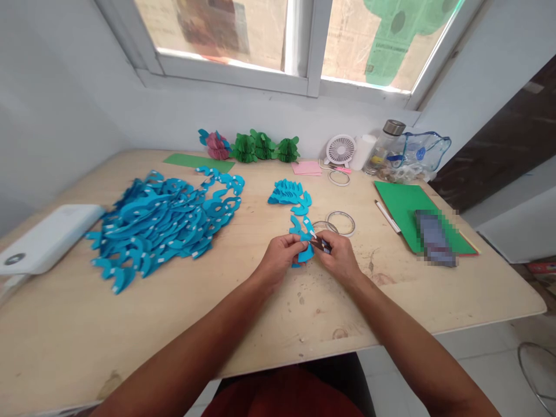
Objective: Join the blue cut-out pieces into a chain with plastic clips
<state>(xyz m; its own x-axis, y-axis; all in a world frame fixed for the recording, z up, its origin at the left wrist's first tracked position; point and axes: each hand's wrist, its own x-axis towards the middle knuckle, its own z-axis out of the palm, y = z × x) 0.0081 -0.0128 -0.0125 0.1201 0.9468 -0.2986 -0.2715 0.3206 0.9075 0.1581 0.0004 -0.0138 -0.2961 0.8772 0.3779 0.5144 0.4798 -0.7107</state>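
My left hand (281, 251) pinches a small stack of blue paper cut-outs (303, 231) just above the wooden table (217, 324). My right hand (341, 255) is closed on a small dark tool (322, 244) whose tip touches the same blue pieces. A fanned stack of blue cut-outs (289, 194) lies just beyond my hands. A large heap of blue cut-outs with white tabs (163, 223) covers the table to the left.
Two clear tape rings (341, 223) lie by my right hand, with a third ring (339, 177) farther back. Green paper (403, 205), a pen (387, 216) and a blurred phone (434, 237) sit right. A white device (46, 237) is far left. Paper flowers (260, 146), fan (341, 149) and jar (386, 145) line the wall.
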